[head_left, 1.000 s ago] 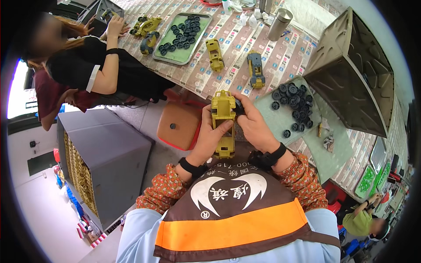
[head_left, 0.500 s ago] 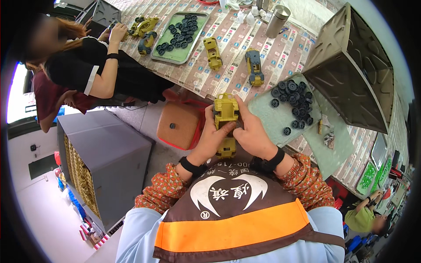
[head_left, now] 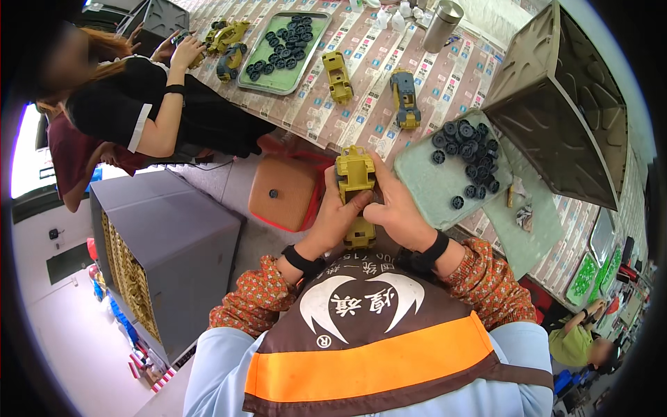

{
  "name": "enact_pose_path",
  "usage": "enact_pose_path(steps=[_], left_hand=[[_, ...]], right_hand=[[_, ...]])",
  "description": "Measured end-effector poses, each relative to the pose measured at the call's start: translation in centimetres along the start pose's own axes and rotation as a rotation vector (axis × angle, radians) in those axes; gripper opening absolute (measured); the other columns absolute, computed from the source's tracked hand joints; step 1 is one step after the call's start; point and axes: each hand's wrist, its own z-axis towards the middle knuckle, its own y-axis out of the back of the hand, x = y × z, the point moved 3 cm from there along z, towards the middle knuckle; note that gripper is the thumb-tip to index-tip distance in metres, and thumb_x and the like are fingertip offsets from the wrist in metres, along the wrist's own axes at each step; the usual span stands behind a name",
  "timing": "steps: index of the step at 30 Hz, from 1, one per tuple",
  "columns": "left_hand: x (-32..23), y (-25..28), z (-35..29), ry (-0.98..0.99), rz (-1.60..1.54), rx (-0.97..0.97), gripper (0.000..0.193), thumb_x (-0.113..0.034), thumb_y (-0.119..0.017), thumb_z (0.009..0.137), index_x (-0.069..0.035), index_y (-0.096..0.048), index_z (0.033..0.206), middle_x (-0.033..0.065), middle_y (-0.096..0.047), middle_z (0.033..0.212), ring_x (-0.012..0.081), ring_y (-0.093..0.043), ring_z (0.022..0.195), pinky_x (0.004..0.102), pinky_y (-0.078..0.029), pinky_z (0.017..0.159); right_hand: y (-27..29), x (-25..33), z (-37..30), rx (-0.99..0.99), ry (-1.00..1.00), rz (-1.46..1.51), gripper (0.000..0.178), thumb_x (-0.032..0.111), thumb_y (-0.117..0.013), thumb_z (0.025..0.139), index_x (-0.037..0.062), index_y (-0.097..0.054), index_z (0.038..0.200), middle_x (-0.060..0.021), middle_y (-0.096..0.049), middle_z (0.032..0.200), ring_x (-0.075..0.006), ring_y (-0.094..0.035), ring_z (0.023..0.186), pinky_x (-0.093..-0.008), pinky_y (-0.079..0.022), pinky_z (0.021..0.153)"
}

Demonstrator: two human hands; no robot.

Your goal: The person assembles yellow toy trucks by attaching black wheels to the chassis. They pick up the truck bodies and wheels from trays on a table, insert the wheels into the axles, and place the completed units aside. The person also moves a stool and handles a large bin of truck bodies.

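Both of my hands hold a yellow toy car body in front of my apron, just off the table's near edge. My left hand wraps its left side, thumb laid across the middle. My right hand grips the right side, its fingers bent against the body; what lies under them is hidden. To the right of my hands, a pale green tray holds several black toy wheels. Beyond my hands on the table lie a yellow car body and a grey-and-yellow one.
Another green tray of wheels stands farther off, near a co-worker at the left handling toy parts. A large brown crate stands at the right, a steel flask at the back. A stool and grey cabinet are at left.
My hands and the car body stay almost in place; the right fingers have shifted slightly against the body. The co-worker's hands have moved a little.
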Motion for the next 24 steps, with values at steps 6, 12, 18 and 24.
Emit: enact_pose_path(steps=[6, 12, 18, 24], left_hand=[[-0.9, 1.3, 0.1, 0.256, -0.495, -0.053, 0.056, -0.024, -0.068, 0.098, -0.011, -0.033, 0.139, 0.0057, -0.052, 0.127, 0.0172, -0.054, 0.119, 0.0359, -0.047, 0.102], [-0.9, 3.7, -0.1, 0.093, -0.736, -0.129, 0.055, -0.017, -0.064, 0.098, -0.012, -0.029, 0.140, 0.0086, -0.047, 0.133, 0.0207, -0.053, 0.122, 0.0410, -0.051, 0.099], [-1.3, 4.6, -1.9, 0.153, -0.723, -0.007, 0.056, -0.013, -0.060, 0.099, -0.011, -0.024, 0.142, 0.0117, -0.044, 0.139, 0.0239, -0.049, 0.130, 0.0439, -0.046, 0.106], [-1.3, 9.2, -3.4, 0.174, -0.681, 0.165, 0.063, -0.023, -0.059, 0.101, -0.015, -0.024, 0.153, 0.0110, -0.041, 0.149, 0.0209, -0.048, 0.133, 0.0377, -0.048, 0.100]], right_hand=[[1.4, 2.2, 2.2, 0.214, -0.322, 0.447, 0.089, 0.001, -0.058, 0.082, -0.0047, -0.013, 0.159, -0.0202, -0.041, 0.152, -0.0259, -0.046, 0.136, -0.0323, -0.038, 0.110], [0.1, 2.4, 0.4, 0.265, -0.501, 0.241, 0.089, 0.006, -0.066, 0.089, -0.0025, -0.012, 0.159, -0.0202, -0.037, 0.154, -0.0261, -0.040, 0.141, -0.0346, -0.037, 0.113], [-3.6, 0.4, 1.5, 0.221, 0.000, -0.430, 0.089, 0.023, -0.079, 0.085, -0.0055, -0.028, 0.153, -0.0258, -0.046, 0.144, -0.0330, -0.047, 0.135, -0.0414, -0.036, 0.113], [-4.1, -1.3, 2.6, 0.144, -0.317, 0.226, 0.072, 0.018, -0.075, 0.089, -0.0043, -0.040, 0.147, -0.0160, -0.061, 0.128, -0.0248, -0.062, 0.114, -0.0349, -0.048, 0.099]])
